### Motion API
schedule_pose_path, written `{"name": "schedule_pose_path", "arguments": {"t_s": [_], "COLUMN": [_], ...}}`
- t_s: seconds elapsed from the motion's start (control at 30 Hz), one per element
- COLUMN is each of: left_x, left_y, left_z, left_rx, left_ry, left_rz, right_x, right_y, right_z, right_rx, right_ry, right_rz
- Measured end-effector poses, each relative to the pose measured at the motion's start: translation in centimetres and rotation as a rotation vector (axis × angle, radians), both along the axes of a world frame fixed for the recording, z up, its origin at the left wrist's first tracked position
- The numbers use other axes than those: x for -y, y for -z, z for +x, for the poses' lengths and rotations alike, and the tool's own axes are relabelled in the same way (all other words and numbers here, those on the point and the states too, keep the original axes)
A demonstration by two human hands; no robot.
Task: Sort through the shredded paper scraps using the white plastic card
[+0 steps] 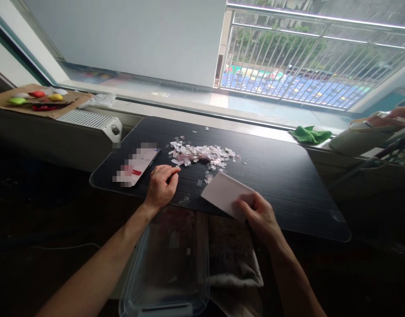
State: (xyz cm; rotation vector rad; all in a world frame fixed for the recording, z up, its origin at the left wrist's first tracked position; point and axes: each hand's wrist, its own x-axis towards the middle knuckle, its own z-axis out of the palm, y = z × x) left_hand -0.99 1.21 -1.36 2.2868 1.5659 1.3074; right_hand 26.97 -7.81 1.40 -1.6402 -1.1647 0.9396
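Observation:
In my right hand (260, 213), a white card (227, 193) is pinched between thumb and fingers by its near right corner, tilted over the front edge of the dark table (271, 176). My left hand (161, 185) sits at the table's front edge with its fingers curled closed and the index finger toward the scraps; nothing shows in it. Beyond both hands lies a loose heap of small cut paper pieces (202, 155), white and pinkish. A few stray bits lie around the heap, some by the card's far edge. Below the table edge is a clear plastic bin (207, 264) with a few scraps inside.
Left of my left hand lies a phone (144, 165), partly pixelated. A white ridged box (93, 121) and a cardboard sheet (10, 99) with colourful items are further left. On the right of the window sill are a green cloth (310, 135) and a pale bucket (354, 137).

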Motion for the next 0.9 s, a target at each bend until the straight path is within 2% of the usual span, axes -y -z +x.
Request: {"name": "schedule_pose_path", "arguments": {"t_s": [0.07, 0.23, 0.33, 0.43, 0.63, 0.9], "left_x": [0.1, 0.2, 0.2, 0.2, 0.3, 0.3], "left_y": [-0.1, -0.3, -0.3, -0.3, -0.3, -0.3], "left_z": [0.1, 0.1, 0.1, 0.2, 0.3, 0.3], "left_rx": [0.009, 0.031, 0.044, 0.047, 0.044, 0.05], "left_ry": [0.004, 0.006, 0.004, 0.005, -0.003, 0.001], "left_rz": [-0.007, -0.04, -0.046, -0.043, -0.025, -0.012], "right_x": [-0.1, -2.4, -2.9, -2.1, -0.1, 0.6], "right_y": [0.2, 0.0, -0.1, -0.1, -0.6, -0.5], "right_z": [-0.8, -0.9, -1.2, -1.4, -0.7, -2.3], "right_rx": [-0.052, -0.018, 0.029, -0.019, 0.012, -0.007], "right_ry": [-0.038, 0.075, -0.016, -0.135, 0.001, -0.054], "right_rz": [-0.001, 0.072, 0.031, -0.015, -0.043, -0.081]}}
